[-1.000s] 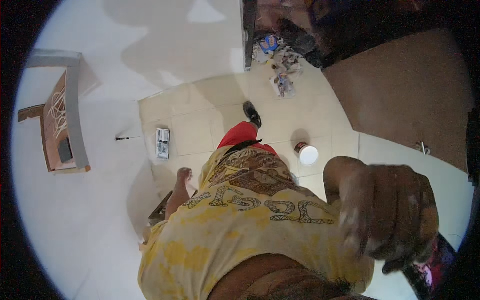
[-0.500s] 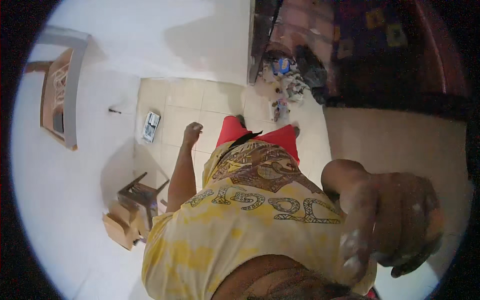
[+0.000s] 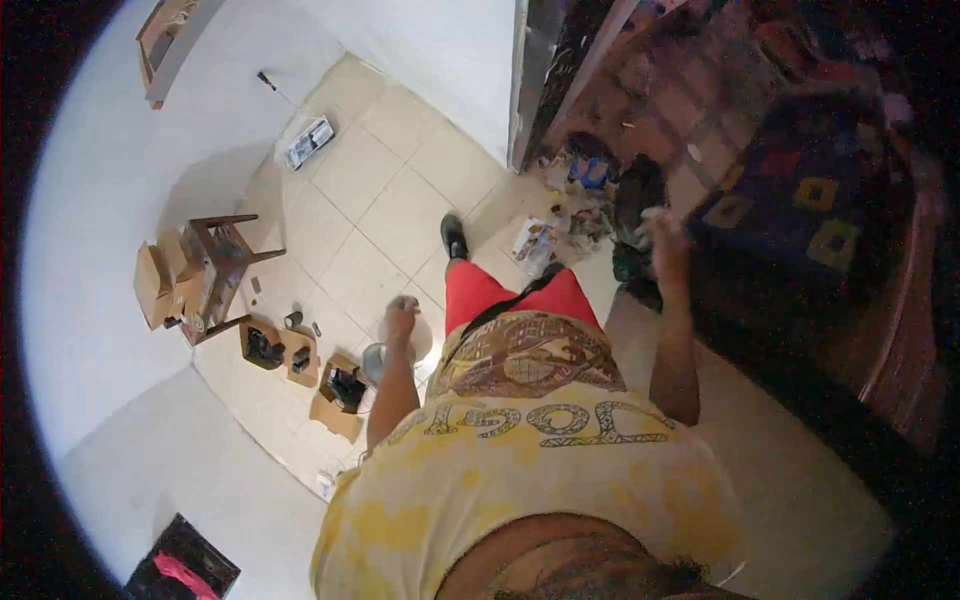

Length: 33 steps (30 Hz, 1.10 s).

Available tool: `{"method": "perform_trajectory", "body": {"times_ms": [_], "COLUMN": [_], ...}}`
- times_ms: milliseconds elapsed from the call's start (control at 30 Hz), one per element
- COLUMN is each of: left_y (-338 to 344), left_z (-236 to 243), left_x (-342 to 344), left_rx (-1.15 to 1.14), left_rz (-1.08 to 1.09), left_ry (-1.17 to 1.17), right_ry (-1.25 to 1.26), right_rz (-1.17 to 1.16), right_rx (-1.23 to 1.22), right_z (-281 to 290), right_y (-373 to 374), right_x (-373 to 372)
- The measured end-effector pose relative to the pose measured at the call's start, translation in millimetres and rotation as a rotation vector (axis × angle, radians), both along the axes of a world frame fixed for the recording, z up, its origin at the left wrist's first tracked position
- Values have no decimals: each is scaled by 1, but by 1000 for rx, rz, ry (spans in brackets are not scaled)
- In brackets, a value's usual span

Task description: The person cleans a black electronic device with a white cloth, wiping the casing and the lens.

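My left hand [image 3: 402,308] hangs low beside my left thigh, its fingers curled and nothing visible in them. Below it on the floor, a pale round container [image 3: 376,362] is partly covered by my forearm. On the other side, my right hand [image 3: 662,228] is lowered in front of my right hip. Its fingers are blurred, so I cannot make out how they are bent. In the picture it overlaps the edge of a dark plastic bag [image 3: 640,190], apparently without touching it. Next to the bag spreads a heap of litter [image 3: 590,215] with a blue packet [image 3: 588,173] on it.
A dark stool [image 3: 222,255] stands by the left wall beside a cardboard box [image 3: 155,287]. Open boxes with black items [image 3: 263,345] lie on the tiled floor [image 3: 360,190]. A flat package [image 3: 309,142] rests near the wall. Dark patterned fabric [image 3: 790,215] covers furniture at right.
My right hand has dropped from close before the camera to hip height. The view has turned and shifted, bringing the floor boxes and my left foot into sight. The left arm still hangs.
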<state>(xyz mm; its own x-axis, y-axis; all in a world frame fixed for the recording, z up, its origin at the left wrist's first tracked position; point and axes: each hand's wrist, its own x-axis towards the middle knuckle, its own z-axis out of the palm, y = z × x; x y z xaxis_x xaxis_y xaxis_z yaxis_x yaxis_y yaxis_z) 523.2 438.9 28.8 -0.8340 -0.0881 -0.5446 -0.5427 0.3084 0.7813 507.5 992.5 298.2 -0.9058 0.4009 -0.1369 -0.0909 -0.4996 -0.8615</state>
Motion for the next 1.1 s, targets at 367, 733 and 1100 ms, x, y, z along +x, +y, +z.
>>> {"method": "perform_trajectory", "body": {"times_ms": [367, 733, 1100], "left_y": [51, 60, 62], "left_z": [22, 22, 0], "left_x": [133, 34, 100], "left_rx": [-115, -87, -283], "left_rz": [50, 48, -11], "left_ry": [-201, 11, -103], "right_ry": [-1074, -930, -1144], "right_rz": [271, 220, 218], "right_rx": [288, 218, 50], "right_z": [-283, -331, -333], "right_y": [123, 151, 131], "right_x": [254, 253, 303]}}
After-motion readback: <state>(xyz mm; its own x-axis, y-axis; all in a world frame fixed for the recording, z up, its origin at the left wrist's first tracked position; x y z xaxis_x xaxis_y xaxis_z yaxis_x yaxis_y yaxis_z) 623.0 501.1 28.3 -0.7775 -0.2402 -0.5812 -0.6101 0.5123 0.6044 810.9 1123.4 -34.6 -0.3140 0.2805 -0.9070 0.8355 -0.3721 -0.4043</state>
